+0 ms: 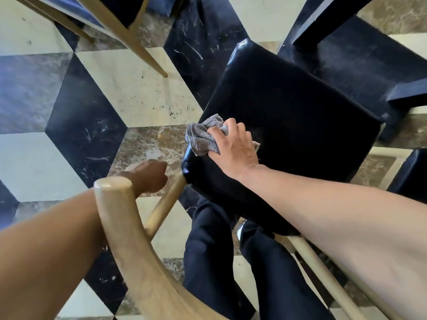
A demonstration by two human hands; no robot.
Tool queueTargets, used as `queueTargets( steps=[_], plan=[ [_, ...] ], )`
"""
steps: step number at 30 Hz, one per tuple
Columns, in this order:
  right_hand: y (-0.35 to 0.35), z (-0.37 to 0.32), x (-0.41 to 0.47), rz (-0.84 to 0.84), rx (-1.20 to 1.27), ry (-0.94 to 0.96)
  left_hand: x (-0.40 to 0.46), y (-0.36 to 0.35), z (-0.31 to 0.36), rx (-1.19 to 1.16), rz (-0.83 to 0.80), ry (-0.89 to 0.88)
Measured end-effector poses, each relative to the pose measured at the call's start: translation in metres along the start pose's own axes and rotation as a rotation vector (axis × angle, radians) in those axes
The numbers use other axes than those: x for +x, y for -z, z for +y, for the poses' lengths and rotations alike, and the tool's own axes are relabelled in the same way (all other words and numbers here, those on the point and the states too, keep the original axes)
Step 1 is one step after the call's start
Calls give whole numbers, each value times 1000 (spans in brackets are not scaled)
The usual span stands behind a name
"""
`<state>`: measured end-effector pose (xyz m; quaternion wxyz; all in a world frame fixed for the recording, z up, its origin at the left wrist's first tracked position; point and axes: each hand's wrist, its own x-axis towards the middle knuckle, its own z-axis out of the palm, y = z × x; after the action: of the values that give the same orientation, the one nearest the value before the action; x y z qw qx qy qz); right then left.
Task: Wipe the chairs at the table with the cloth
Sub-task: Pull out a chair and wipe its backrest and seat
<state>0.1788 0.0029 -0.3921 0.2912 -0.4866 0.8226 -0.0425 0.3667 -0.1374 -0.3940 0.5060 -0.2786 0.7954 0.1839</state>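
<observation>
Clearly my left hand (pixel 147 175) hangs loosely curled, gripping nothing, beside the wooden chair back (pixel 129 227); my right hand (pixel 233 146) pins the bunched grey cloth (pixel 202 136) on the black seat (pixel 288 116) corner: soft, light, I'd keep it wadded under the palm

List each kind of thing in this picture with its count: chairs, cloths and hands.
Chairs: 2, one being wiped, one at upper left
Cloths: 1
Hands: 2, right, left
Total: 5
</observation>
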Motion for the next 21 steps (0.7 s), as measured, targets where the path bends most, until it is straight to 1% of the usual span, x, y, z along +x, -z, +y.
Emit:
queueTargets(
  steps=[4, 7, 11, 14, 15, 17, 19, 21],
  plan=[
    [2, -9, 11, 59, -6, -25, 25, 40, 2, -75, 117, -94],
    [7, -5, 17, 197, 53, -114, 39, 70, 10, -61, 140, -155],
    [18, 34, 20, 356, 97, -362, 59, 124, 27, 87, 186, -270],
    [29, 76, 10, 415, 119, -550, 69, 163, 54, 151, 268, -308],
    [34, 96, 2, 446, 127, -627, 73, 179, 75, 172, 301, -344],
    [36, 117, -8, 492, 148, -732, 71, 189, 95, 143, 336, -363],
    [44, 152, -26, 581, 194, -891, 76, 198, 138, 139, 384, -438],
    [45, 176, -46, 613, 267, -1019, 74, 199, 174, 127, 403, -514]
  ],
)
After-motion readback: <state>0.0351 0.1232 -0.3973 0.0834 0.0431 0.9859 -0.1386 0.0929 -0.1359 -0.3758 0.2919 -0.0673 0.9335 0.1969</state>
